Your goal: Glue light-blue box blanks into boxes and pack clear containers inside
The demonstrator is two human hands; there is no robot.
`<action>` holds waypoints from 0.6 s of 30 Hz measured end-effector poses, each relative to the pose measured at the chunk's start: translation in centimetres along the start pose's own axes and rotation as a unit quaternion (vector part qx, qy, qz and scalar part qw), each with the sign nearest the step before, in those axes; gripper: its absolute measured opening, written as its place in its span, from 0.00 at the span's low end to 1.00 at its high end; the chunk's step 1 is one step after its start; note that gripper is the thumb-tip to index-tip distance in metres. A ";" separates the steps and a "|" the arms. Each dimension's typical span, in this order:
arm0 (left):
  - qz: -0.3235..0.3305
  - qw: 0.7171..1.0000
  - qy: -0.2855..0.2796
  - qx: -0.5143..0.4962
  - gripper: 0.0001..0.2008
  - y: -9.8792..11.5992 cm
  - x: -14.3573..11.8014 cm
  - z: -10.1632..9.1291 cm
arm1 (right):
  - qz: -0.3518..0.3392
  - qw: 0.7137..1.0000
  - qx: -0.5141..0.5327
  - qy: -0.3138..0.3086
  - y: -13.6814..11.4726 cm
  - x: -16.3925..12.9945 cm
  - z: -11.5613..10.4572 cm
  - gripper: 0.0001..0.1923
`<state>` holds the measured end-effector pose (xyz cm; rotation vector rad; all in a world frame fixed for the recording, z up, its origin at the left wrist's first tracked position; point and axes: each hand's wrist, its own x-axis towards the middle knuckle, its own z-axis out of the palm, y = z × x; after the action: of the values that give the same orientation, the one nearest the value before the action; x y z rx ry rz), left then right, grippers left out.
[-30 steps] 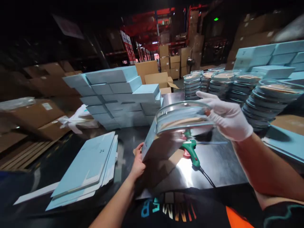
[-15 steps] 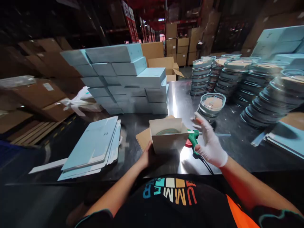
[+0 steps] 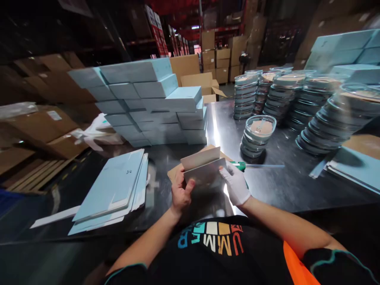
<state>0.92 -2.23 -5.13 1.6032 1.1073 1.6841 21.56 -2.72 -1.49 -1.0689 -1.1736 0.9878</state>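
Both hands on the small box, which sits near the front edge of the dark metal surface, right in front of the person. Left hand (bare) grips the box's left side, thumb on the near face. Right hand (white glove) clamps the box's right edge, fingers curled onto it. Box flaps look folded down, so contents not visible. A brown cardboard sheet lies under the box. Just right of the box, partly behind the gloved hand: green-handled tool, its thin shaft pointing away from the box. Behind the box to the right, a short stack of glass dishes, with taller dish stacks further back. Behind the box to the left, a pile of light-blue boxes. Left of the box, flat blue carton blanks fanned on the surface, well apart from the hands.
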 end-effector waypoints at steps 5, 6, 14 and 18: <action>0.019 0.998 0.058 0.009 0.29 -0.8 -0.8 0.3 | 0.049 0.997 0.010 0.061 0.9 1.9 0.9 0.35; 0.032 0.998 0.040 0.028 0.28 -1.2 -0.8 0.1 | 0.057 0.996 0.011 0.064 0.9 2.4 1.0 0.40; 0.106 0.992 -0.017 0.065 0.37 -4.1 -0.2 -1.5 | 0.073 0.985 -0.158 0.001 -0.6 3.3 -4.1 0.24; 0.103 0.990 -0.019 0.096 0.36 -4.7 1.0 -1.3 | 0.152 0.829 -0.535 -0.058 0.2 2.9 -9.0 0.20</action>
<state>-1.19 0.70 -8.54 1.9206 1.1478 1.7109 30.87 -0.89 -1.69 -2.1547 -1.7525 0.5709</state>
